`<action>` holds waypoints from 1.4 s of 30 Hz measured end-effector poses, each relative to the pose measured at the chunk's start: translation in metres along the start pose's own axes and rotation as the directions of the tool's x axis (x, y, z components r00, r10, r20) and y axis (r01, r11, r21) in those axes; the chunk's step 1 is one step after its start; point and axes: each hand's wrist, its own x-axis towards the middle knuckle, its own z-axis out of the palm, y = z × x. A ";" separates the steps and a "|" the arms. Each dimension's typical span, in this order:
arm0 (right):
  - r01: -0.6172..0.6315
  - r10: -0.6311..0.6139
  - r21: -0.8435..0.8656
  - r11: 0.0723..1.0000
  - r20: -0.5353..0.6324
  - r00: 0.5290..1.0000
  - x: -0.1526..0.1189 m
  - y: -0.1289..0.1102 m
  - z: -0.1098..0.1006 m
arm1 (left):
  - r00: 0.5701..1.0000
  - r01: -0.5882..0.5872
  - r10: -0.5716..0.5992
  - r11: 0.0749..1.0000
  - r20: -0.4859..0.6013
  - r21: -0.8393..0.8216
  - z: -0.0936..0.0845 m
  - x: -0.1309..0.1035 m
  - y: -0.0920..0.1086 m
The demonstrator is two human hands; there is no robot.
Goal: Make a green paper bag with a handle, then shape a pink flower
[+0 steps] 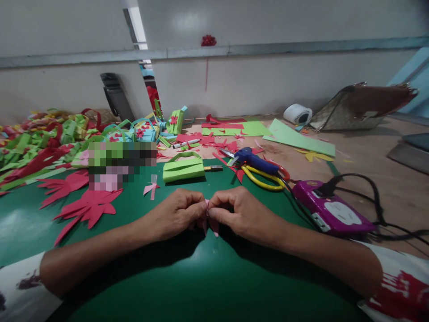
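Paper bits and tools on the bench (30, 232)

A green paper basket (183, 168) sits in the middle. Right of it lie yellow scissors (263, 178); left of it, red paper flowers (87, 207).

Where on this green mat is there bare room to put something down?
Bare green mat lies near the forearms, and left of the left hand below the red paper flowers. Crowded: paper scraps far left, scissors and purple device right.
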 end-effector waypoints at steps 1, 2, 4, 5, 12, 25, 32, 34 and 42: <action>-0.001 0.001 -0.001 1.000 -0.001 1.000 0.000 0.000 0.000 | 1.000 0.001 -0.001 1.000 -0.001 0.002 0.000 0.000 0.000; 0.000 0.000 -0.002 1.000 -0.002 1.000 0.000 0.000 0.000 | 1.000 0.000 0.000 1.000 -0.002 0.006 0.000 0.000 0.000; 0.005 -0.005 0.003 1.000 -0.004 1.000 0.000 0.000 0.000 | 1.000 -0.007 0.007 1.000 -0.002 0.009 0.000 0.000 0.000; 0.010 -0.010 0.006 1.000 -0.005 1.000 0.000 -0.001 0.000 | 1.000 -0.011 0.011 1.000 -0.004 0.010 0.000 0.000 0.000; 0.018 -0.018 -0.001 1.000 -0.006 1.000 0.000 -0.002 -0.001 | 1.000 -0.008 0.008 1.000 0.000 0.012 0.000 0.000 -0.002; 0.012 -0.012 0.001 1.000 -0.019 1.000 0.000 0.000 -0.001 | 1.000 0.016 -0.016 1.000 0.002 0.015 0.000 0.000 -0.001; 0.008 -0.006 0.096 0.995 -0.024 1.000 0.000 0.007 0.002 | 0.998 0.063 -0.062 0.997 -0.018 0.039 0.001 0.000 0.005; 0.003 0.001 0.131 0.991 -0.035 0.999 0.001 0.008 0.004 | 0.997 0.073 -0.072 0.997 -0.026 0.038 0.002 0.000 0.006; 0.025 -0.023 0.023 0.999 -0.077 0.997 0.001 0.008 0.004 | 0.997 0.077 -0.075 0.996 -0.034 0.045 0.001 0.000 0.003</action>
